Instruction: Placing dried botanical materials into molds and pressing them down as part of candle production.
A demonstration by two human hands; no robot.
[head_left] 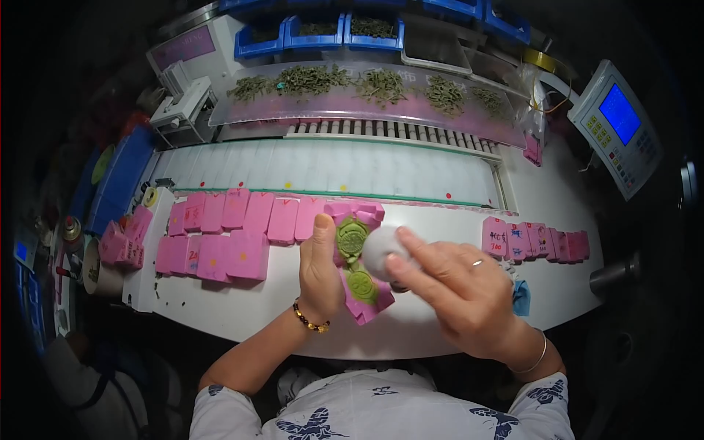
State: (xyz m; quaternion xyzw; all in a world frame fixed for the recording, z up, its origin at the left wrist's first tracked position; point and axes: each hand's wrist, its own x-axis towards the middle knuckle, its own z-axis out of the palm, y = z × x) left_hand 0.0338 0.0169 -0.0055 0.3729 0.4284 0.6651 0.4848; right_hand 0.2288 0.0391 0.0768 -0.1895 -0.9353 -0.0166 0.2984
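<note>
My left hand [320, 265] grips a pink mould block [359, 293] that carries two round green patterned pieces [352, 237], thumb up along its left edge. My right hand [458, 287] is just right of it, fingers closed around a pale grey rounded object [379, 248] pressed against the block near the upper green piece. Both hands are over the white worktable [220, 308], in front of my body.
Rows of pink blocks [227, 231] lie to the left, more pink blocks [535, 240] to the right. Behind runs a white conveyor [330, 165], a clear cover with green sprigs [367, 86], blue bins [315, 33] and a control panel with a blue screen [616, 125]. Tape rolls [92, 268] sit far left.
</note>
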